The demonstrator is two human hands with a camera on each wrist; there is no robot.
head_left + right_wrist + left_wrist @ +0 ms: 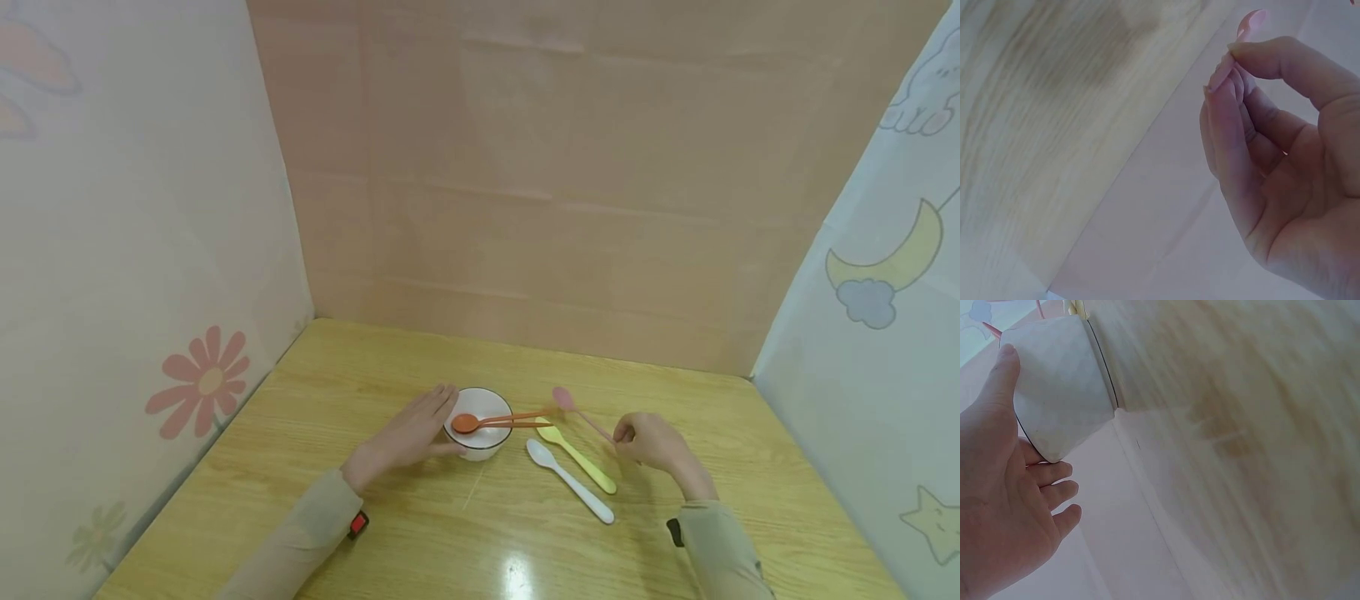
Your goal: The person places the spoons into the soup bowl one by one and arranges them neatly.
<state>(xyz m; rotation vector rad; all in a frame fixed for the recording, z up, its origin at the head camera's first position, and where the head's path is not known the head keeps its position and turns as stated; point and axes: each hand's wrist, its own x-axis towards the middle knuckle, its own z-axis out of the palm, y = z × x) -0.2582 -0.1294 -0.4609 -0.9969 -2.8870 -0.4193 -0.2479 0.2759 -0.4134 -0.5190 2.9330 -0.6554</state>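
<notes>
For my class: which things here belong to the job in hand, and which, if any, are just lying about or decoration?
Belonging to the job:
white bowl, held by the left hand
pink spoon, pinched by the right hand
orange spoon, handle over the bowl's rim
probably yellow spoon and white spoon, untouched nearby

Apparently just decoration:
flower print
moon print
</notes>
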